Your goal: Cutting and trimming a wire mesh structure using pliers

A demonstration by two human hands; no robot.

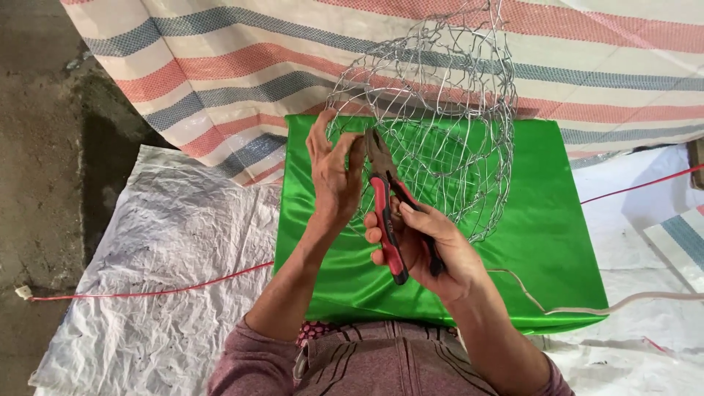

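Note:
A rounded cage of silver wire mesh (pixel 447 95) is held up over a shiny green cloth (pixel 543 227). My left hand (pixel 334 172) grips the mesh at its lower left edge, fingers pinching the wire. My right hand (pixel 429 249) holds pliers with red and black handles (pixel 387 213). The pliers' jaws point up and touch the mesh right beside my left fingers.
A red, blue and white striped woven tarp (pixel 220 66) hangs behind. White crinkled plastic sheeting (pixel 169 264) covers the ground, with a thin red cord (pixel 161 291) across it. A white cable (pixel 631 302) runs off right. Bare concrete floor (pixel 37 147) lies at left.

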